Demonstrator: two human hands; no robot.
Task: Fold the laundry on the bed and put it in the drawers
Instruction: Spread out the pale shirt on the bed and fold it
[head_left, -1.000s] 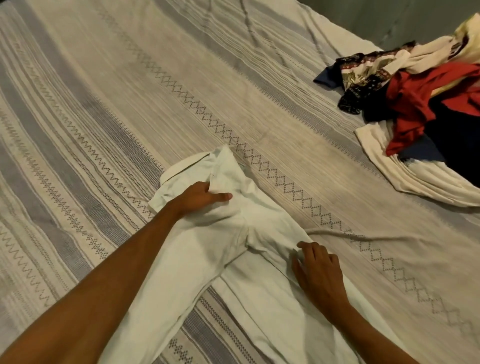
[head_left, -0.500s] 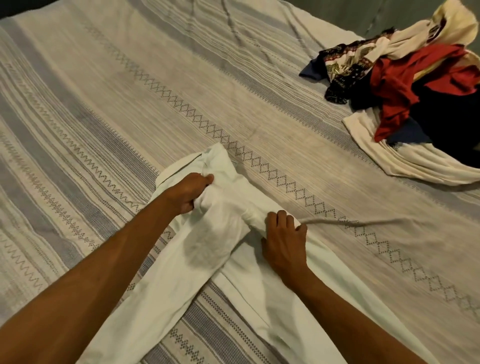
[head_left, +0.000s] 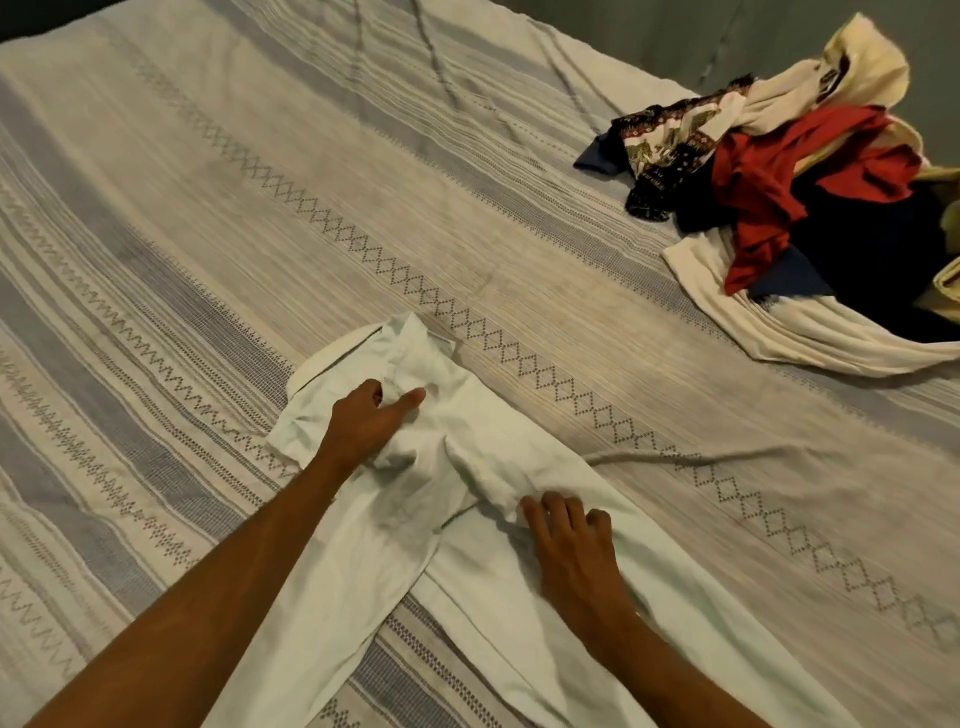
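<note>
**Inspector A:** Two hands on one garment. The left hand lies on the white trousers near their upper end, at centre frame, fingers loosely extended, thumb pointing right, pressing rather than pinching. The right hand rests lower right of it, fingers bent, tips at a bunched ridge of cloth; whether they pinch it, I cannot tell.

**Inspector B:** Progress?

**Inspector A:** Early, in my judgement. The trousers lie spread on the bed, two legs running off the lower edge, no fold completed. An unsorted laundry pile sits at upper right. No drawers in view.

**Inspector B:** Changes from half a second before?

**Inspector A:** The left hand has released its bunched grip and flattened. The right hand has slid down and right.
</note>
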